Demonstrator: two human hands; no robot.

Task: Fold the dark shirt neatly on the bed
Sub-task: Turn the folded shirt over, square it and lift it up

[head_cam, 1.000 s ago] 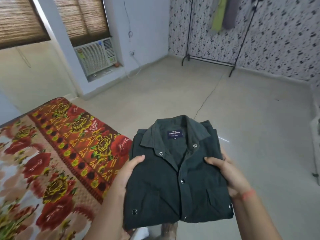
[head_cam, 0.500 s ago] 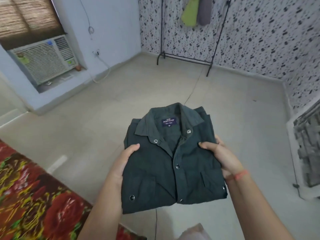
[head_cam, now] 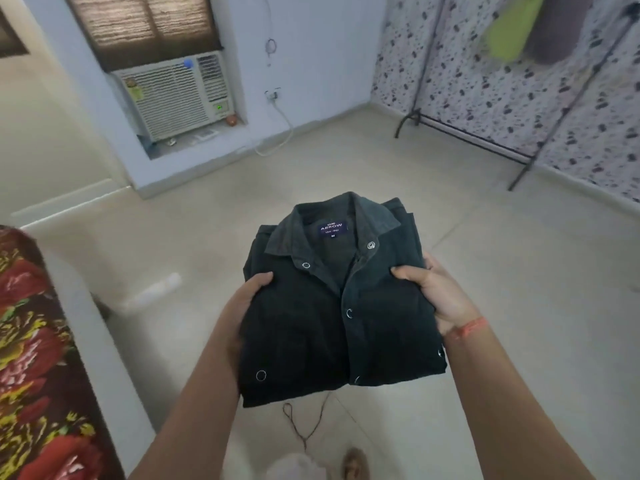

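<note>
Two hands carry the dark shirt (head_cam: pixel 341 306) out in front of the person, over the pale floor (head_cam: pixel 519 306) rather than over the bed (head_cam: pixel 34 358). The left hand (head_cam: pixel 247 299) grips the shirt's left edge with the thumb laid on top, and the right hand (head_cam: pixel 438 292) clasps the right edge the same way, an orange thread band (head_cam: pixel 467 329) on its wrist. Compared with half a second ago the view has swung back toward the left — the window air conditioner (head_cam: pixel 180 98) sits higher and nearer the middle, the clothes rack (head_cam: pixel 512 147) has slid to the right edge, and the floral bed cover shows as a taller strip along the left side. The shirt itself has not changed: a compact rectangle, collar and label up, snaps closed down the front, held level between the palms. My reading is that the folding is finished and only the setting-down remains — the bundle is well apart from the bed, so it needs a turn to the left before it can be lowered flat. Loosening either grip early would likely let the tucked layers sag open
</note>
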